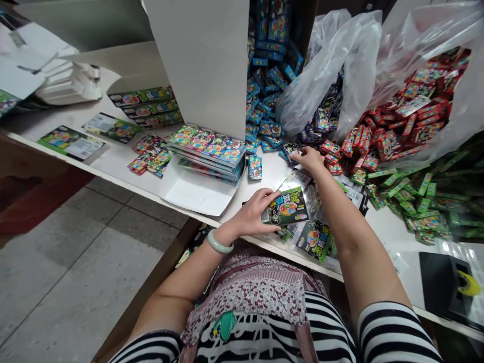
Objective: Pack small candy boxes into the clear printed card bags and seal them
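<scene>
My left hand (257, 212), with a pale green bangle on its wrist, grips a black-and-green printed packet (288, 206) by its left end, thumb below and fingers above. Further back, my right hand (310, 159) has its fingertips closed on a small dark purple box (291, 149) at the front of the purple pile. More printed packets (312, 239) lie loosely under and beside both forearms. A single small blue box (254, 168) rests on the table just beyond my left hand.
A white tray (196, 197) holds stacked printed packs. Small boxes are heaped behind: blue (266, 111), purple (325, 118) in a clear bag, red (401, 131), green (419, 194). A black tape dispenser (442, 282) stands at right. Flat packets (71, 142) lie at left.
</scene>
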A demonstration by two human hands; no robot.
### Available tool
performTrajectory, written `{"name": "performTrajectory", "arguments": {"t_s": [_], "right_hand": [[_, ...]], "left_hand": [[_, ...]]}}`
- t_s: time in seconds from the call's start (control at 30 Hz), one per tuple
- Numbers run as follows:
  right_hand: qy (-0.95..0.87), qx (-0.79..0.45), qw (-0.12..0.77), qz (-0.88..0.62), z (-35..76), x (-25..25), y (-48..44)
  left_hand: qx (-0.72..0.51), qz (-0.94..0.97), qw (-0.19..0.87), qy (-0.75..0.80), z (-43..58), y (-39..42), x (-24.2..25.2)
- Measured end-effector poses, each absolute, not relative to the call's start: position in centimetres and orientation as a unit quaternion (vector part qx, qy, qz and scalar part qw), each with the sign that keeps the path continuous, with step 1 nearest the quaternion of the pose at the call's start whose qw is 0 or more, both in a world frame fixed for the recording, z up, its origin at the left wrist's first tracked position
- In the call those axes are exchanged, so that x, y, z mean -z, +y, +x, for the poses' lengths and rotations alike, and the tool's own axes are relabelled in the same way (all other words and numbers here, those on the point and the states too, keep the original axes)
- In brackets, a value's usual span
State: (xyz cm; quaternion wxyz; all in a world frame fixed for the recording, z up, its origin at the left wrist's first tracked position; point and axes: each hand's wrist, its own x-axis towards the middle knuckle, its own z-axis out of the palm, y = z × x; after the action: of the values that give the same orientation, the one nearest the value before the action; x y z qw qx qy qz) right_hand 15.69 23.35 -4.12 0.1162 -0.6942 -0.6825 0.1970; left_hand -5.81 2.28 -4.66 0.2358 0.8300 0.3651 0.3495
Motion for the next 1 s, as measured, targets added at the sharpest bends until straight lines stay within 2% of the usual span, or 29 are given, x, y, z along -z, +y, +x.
{"name": "performTrajectory", "arguments": {"t_s": [0.27, 0.37, 0.43, 0.53, 0.67, 0.83, 1.0], "right_hand": [[-0.678, -0.288, 0.223, -0.638, 16.3, 3.2, 21.8], [-0.731, -0.219, 0.311, -0.567, 20.2, 2.8, 18.2], [-0.777, -0.137, 0.337, -0.514, 23.4, 2.8, 15.1], [-0.829, -0.064, 0.259, -0.491, 27.4, 3.0, 10.5], [-0.866, -0.065, 0.149, -0.474, 30.1, 2.9, 6.8], [-0.839, -0.088, 0.16, -0.513, 30.1, 2.3, 5.8], [-0.821, -0.108, 0.115, -0.549, 27.9, 3.0, 5.8]], "left_hand": [[-0.328, 0.824, 0.243, 0.391, -6.4, 1.6, 3.6], [-0.343, 0.819, 0.246, 0.388, -7.0, 1.8, 3.3], [-0.351, 0.816, 0.246, 0.387, -7.2, 2.1, 3.4], [-0.36, 0.815, 0.244, 0.383, -7.1, 2.4, 3.9], [-0.343, 0.825, 0.237, 0.382, -6.6, 2.4, 4.1], [-0.328, 0.832, 0.227, 0.385, -6.2, 2.3, 3.7], [-0.3, 0.839, 0.24, 0.386, -5.5, 2.4, 3.7]]}}
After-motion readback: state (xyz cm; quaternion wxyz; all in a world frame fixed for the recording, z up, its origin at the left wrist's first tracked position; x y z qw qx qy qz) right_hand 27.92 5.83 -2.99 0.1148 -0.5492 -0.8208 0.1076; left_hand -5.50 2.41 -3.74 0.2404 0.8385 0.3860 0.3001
